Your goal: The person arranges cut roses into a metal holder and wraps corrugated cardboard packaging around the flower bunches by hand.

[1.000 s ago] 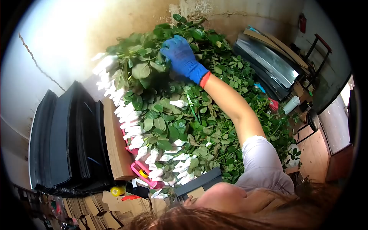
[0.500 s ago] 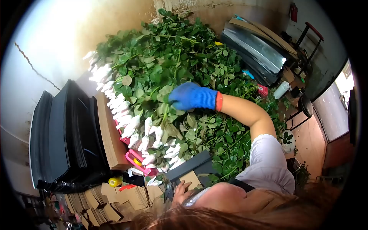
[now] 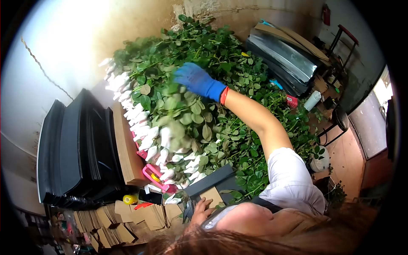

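A large pile of leafy rose stems (image 3: 238, 102) lies ahead, their heads covered in white sleeves (image 3: 138, 117) along the left side. My right hand (image 3: 193, 79), in a blue knitted glove with a red cuff, is closed over the pile. Its fingers curl around a rose (image 3: 176, 108) whose leaves and white-covered head blur below it. The fingertips are partly lost in leaves. My bare left hand (image 3: 200, 211) lies low in front of my chest with fingers apart, beside a cardboard piece (image 3: 211, 196) and a dark grey folded board (image 3: 210, 182).
Stacked black sheets (image 3: 80, 148) stand at left beside a cardboard box edge (image 3: 127, 148). A pink tool (image 3: 153, 174), yellow tape roll (image 3: 130, 199), phone (image 3: 150, 196) and cardboard pieces (image 3: 153, 216) lie below. Plastic sheets (image 3: 280, 55) and a stool (image 3: 339, 119) are at right.
My right hand has moved up and slightly left over the pile, and a rose beneath it shifts with it. My left hand stays by the cardboard. The view has shifted slightly.
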Demonstrator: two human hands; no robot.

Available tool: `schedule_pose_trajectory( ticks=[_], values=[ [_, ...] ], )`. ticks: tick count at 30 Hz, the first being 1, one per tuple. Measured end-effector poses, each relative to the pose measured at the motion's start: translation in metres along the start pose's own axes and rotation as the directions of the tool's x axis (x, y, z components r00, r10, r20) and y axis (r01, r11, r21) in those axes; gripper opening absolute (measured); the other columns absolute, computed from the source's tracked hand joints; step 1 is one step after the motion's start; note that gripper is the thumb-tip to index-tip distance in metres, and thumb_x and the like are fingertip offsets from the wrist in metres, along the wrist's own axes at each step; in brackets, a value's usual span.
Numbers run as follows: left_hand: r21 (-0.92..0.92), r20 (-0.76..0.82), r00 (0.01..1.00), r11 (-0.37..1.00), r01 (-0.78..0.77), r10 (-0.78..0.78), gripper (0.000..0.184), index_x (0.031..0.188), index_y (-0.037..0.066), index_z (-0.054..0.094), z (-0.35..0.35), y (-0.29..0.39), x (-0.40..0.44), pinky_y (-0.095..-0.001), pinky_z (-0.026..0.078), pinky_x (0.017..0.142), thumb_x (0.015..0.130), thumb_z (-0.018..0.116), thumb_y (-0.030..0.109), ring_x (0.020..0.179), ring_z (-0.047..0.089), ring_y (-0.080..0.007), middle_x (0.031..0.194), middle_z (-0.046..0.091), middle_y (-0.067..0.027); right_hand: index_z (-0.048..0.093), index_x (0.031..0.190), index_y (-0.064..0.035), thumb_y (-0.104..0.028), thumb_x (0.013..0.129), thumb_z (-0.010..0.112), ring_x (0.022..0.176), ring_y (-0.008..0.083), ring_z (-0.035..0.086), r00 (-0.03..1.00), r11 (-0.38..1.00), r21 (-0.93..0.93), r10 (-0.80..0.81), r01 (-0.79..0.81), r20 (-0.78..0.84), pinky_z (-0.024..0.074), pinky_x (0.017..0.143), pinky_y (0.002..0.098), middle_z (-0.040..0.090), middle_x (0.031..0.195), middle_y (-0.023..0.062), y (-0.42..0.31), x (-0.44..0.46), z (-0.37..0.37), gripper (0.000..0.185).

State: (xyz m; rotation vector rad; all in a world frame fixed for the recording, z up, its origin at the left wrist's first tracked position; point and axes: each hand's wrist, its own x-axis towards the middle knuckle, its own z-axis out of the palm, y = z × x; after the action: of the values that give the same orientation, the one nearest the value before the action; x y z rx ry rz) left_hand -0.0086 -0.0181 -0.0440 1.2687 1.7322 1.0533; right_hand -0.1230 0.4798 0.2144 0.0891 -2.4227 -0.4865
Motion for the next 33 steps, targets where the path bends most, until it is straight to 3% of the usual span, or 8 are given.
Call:
schedule_pose_trajectory(
  ticks=[3, 12, 22, 25, 26, 28, 31, 33],
  values=[
    [0.173, -0.004, 0.994, 0.979, -0.105, 0.107, 0.030, 0.108, 0.012, 0.075, 0.001, -0.001, 0.003, -0.0444, 0.037, 0.111, 0.079, 0.069, 0.008, 0.139, 0.036, -0.0409, 0.143, 0.051, -0.0125, 0.058, 0.129, -0.0226, -0.012, 0.082, 0.061, 0.091, 0.0232, 0.063, 0.918, 0.959, 0.215, -0.091, 0.185, -0.385, 0.0527, 0.078, 0.0357, 0.064, 0.116, 0.0036, -0.051, 0.017, -0.047, 0.048],
    [0.273, 0.110, 0.989, 0.954, -0.121, 0.094, 0.032, 0.109, 0.008, 0.074, -0.018, 0.043, 0.004, -0.0469, 0.034, 0.113, 0.077, 0.072, 0.016, 0.140, 0.035, -0.0415, 0.142, 0.051, -0.0137, 0.055, 0.135, -0.0196, -0.016, 0.092, 0.055, 0.079, 0.0218, 0.065, 0.767, 0.994, 0.108, -0.070, 0.001, 0.638, 0.0492, 0.070, 0.0412, 0.064, 0.090, 0.0040, -0.155, -0.090, -0.137, 0.043],
    [0.331, 0.055, 0.992, 0.936, -0.122, 0.110, 0.030, 0.104, 0.003, 0.074, -0.022, 0.070, 0.008, -0.0474, 0.039, 0.108, 0.082, 0.079, 0.022, 0.136, 0.039, -0.0423, 0.137, 0.054, -0.0166, 0.050, 0.144, -0.0271, -0.041, 0.081, 0.070, 0.096, 0.0296, 0.069, 0.483, 0.922, 0.186, 0.000, -0.339, 0.876, 0.0534, 0.083, 0.0420, 0.071, 0.106, 0.0109, -0.139, -0.195, -0.089, 0.067],
    [0.340, 0.061, 0.993, 0.933, -0.116, 0.101, 0.032, 0.103, 0.003, 0.074, -0.025, 0.082, 0.007, -0.0475, 0.039, 0.108, 0.080, 0.080, 0.024, 0.135, 0.039, -0.0427, 0.136, 0.054, -0.0169, 0.066, 0.122, -0.0281, -0.041, 0.084, 0.066, 0.083, 0.0321, 0.069, 0.658, 0.742, 0.333, 0.190, -0.582, 0.728, 0.0544, 0.071, 0.0458, 0.071, 0.093, 0.0095, -0.107, -0.153, -0.127, 0.040],
    [0.336, 0.059, 0.993, 0.935, -0.114, 0.100, 0.033, 0.103, 0.003, 0.074, -0.024, 0.082, 0.007, -0.0475, 0.039, 0.108, 0.079, 0.080, 0.025, 0.135, 0.039, -0.0426, 0.136, 0.054, -0.0166, 0.065, 0.123, -0.0255, -0.038, 0.086, 0.064, 0.079, 0.0317, 0.068, 0.885, 0.774, 0.429, 0.385, -0.465, 0.263, 0.0542, 0.069, 0.0458, 0.071, 0.090, 0.0069, -0.095, -0.154, -0.116, 0.039],
    [0.337, 0.055, 0.992, 0.933, -0.124, 0.112, 0.033, 0.103, 0.004, 0.074, -0.022, 0.077, 0.008, -0.0475, 0.039, 0.108, 0.079, 0.080, 0.026, 0.136, 0.039, -0.0425, 0.136, 0.054, -0.0162, 0.049, 0.143, -0.0193, -0.035, 0.088, 0.066, 0.092, 0.0297, 0.066, 0.826, 0.811, 0.200, 0.563, -0.550, -0.011, 0.0533, 0.083, 0.0408, 0.068, 0.103, 0.0120, -0.066, -0.140, -0.103, 0.059],
    [0.349, 0.057, 0.989, 0.926, -0.146, 0.135, 0.033, 0.103, 0.005, 0.074, -0.019, 0.072, 0.005, -0.0475, 0.039, 0.108, 0.079, 0.081, 0.026, 0.136, 0.039, -0.0423, 0.137, 0.054, -0.0157, 0.053, 0.139, -0.0138, -0.029, 0.092, 0.062, 0.109, 0.0334, 0.063, 0.541, 0.552, 0.091, 0.747, -0.829, 0.386, 0.0503, 0.094, 0.0412, 0.066, 0.118, 0.0138, -0.032, -0.167, -0.030, 0.050],
    [0.352, 0.066, 0.986, 0.921, -0.166, 0.152, 0.033, 0.103, 0.005, 0.074, -0.022, 0.070, 0.006, -0.0476, 0.039, 0.108, 0.079, 0.081, 0.026, 0.136, 0.039, -0.0423, 0.137, 0.054, -0.0155, 0.062, 0.129, -0.0161, -0.027, 0.091, 0.061, 0.099, 0.0354, 0.064, 0.631, 0.462, 0.457, 0.691, -0.760, 0.352, 0.0519, 0.088, 0.0423, 0.068, 0.109, 0.0130, -0.024, -0.188, -0.004, 0.040]
  ],
)
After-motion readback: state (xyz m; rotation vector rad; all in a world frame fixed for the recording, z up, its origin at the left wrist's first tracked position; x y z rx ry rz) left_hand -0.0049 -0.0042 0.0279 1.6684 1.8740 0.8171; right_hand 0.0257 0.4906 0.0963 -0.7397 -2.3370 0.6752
